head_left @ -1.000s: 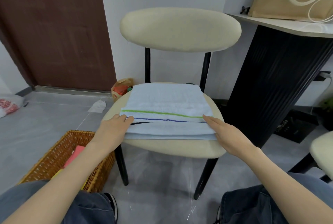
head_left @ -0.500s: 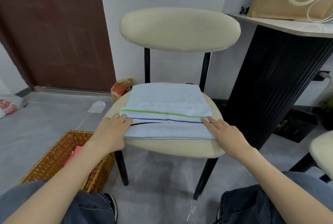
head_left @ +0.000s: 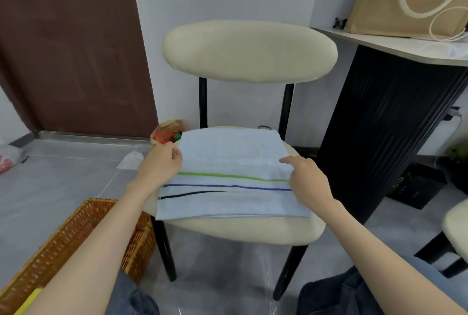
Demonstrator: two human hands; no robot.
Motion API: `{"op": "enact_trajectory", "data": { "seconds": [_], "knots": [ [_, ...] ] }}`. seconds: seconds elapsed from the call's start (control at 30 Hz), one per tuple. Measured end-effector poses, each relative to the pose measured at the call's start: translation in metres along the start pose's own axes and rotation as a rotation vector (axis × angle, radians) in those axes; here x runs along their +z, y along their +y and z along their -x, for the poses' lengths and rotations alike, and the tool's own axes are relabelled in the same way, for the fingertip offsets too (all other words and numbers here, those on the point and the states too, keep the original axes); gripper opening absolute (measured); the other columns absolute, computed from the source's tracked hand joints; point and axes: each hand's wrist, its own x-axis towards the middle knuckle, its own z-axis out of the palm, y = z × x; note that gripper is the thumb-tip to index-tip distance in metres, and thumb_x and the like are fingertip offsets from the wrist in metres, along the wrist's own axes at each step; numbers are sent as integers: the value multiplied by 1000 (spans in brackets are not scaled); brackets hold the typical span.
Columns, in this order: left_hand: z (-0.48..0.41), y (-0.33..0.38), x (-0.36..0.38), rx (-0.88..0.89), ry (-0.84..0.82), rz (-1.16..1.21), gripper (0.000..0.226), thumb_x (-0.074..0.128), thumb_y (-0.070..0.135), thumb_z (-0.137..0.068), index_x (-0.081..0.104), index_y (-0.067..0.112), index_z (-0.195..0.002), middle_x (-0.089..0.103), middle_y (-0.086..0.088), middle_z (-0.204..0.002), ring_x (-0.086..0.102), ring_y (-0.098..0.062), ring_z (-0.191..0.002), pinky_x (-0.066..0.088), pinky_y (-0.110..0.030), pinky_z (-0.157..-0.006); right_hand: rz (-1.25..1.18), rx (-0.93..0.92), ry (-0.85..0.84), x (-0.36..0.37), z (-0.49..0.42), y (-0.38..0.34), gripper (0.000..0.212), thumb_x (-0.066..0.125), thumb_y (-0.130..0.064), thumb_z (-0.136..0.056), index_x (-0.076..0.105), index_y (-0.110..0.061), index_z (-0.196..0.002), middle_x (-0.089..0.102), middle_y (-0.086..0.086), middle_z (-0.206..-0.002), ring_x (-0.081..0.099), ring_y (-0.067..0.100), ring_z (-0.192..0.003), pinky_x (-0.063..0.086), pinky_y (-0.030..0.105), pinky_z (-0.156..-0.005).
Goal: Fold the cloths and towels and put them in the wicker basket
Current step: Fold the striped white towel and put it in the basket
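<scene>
At centre, on the floor: cream chair (head_left: 248,51). Near left: wicker basket (head_left: 58,246). On the chair seat: pale-blue striped towel (head_left: 233,160), folded flat. Left hand (head_left: 162,162) pinches towel's left edge. Right hand (head_left: 306,180) at right edge, forefinger out, grip unclear.

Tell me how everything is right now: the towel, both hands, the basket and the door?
towel, folded, flat on the chair seat, not in the basket.
left hand, pinching the towel's left edge.
right hand, at the towel's right edge, index finger out; grip unclear.
wicker basket, on the floor, open, some coloured things inside.
door, shut.
</scene>
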Motion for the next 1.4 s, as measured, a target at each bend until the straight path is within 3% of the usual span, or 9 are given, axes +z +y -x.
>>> {"op": "enact_trajectory", "data": {
  "seconds": [0.2, 0.37, 0.5, 0.67, 0.8, 0.9, 1.0, 1.17, 1.4],
  "knots": [
    [-56, -9, 31, -186, -98, 19, 38, 39, 30, -95, 51, 5, -120, 62, -16, -110, 58, -33, -99, 44, -38, -77, -289, 248, -68, 25, -72, 14, 43, 40, -13, -96, 46, -13, -138, 49, 9, -139, 47, 28, -122, 44, 35, -92],
    [-95, -12, 46, -241, -153, -101, 37, 35, 34, -98, 56, 3, -103, 55, -9, -93, 52, -27, -90, 41, -33, -76, -345, 404, -172, 44, -121, 19, 47, 42, -17, -93, 44, -9, -139, 55, 14, -129, 49, 34, -120, 42, 34, -91],
    [-124, -26, 53, -345, -118, 103, 29, 45, 28, -93, 53, 5, -77, 53, -9, -72, 54, -29, -78, 35, -29, -66, -460, 517, -96, 60, -147, 26, 18, 48, -16, -82, 65, -14, -87, 63, 14, -93, 56, 37, -102, 44, 34, -75],
    [-143, -34, 62, -434, -107, 398, 31, 58, 18, -89, 52, 8, -60, 56, -8, -71, 55, -27, -75, 37, -29, -65, -662, 608, 19, 61, -158, 24, 29, 58, -9, -79, 69, 1, -104, 69, 20, -102, 64, 38, -99, 53, 49, -88],
    [-141, -32, 63, -389, 23, 407, 20, 67, 18, -84, 60, 13, -66, 60, -5, -74, 57, -27, -81, 44, -33, -76, -753, 620, -9, 57, -163, 26, 14, 64, -14, -84, 72, -10, -73, 66, 10, -81, 65, 29, -84, 56, 40, -85],
    [-138, -29, 58, -328, 152, 383, 9, 70, 23, -83, 70, 15, -88, 66, -3, -98, 60, -25, -97, 47, -39, -94, -869, 615, -48, 52, -166, 29, 31, 63, -14, -86, 66, 8, -107, 66, 30, -97, 58, 26, -74, 56, 47, -82],
    [-143, -25, 54, -423, 113, 597, 12, 70, 28, -83, 66, 17, -85, 63, -4, -116, 59, -26, -106, 45, -41, -100, -915, 583, -56, 43, -166, 28, 42, 58, -13, -89, 53, 12, -121, 58, 37, -108, 48, 22, -72, 48, 30, -64],
    [-146, -11, 41, -612, 31, 1038, 20, 69, 23, -86, 61, 14, -102, 64, -2, -91, 59, -14, -72, 50, -31, -72, -1084, 664, -36, 37, -168, 26, 30, 62, -17, -92, 64, -4, -119, 65, 13, -110, 60, 25, -95, 51, 36, -88],
    [-149, -14, 32, -640, -83, 1288, 6, 62, 16, -91, 62, 16, -96, 65, -2, -93, 64, -12, -75, 51, -31, -74, -1257, 726, -40, 37, -178, 27, 31, 62, -17, -91, 62, -12, -121, 65, 8, -118, 62, 25, -103, 50, 39, -94]
  ]
}}
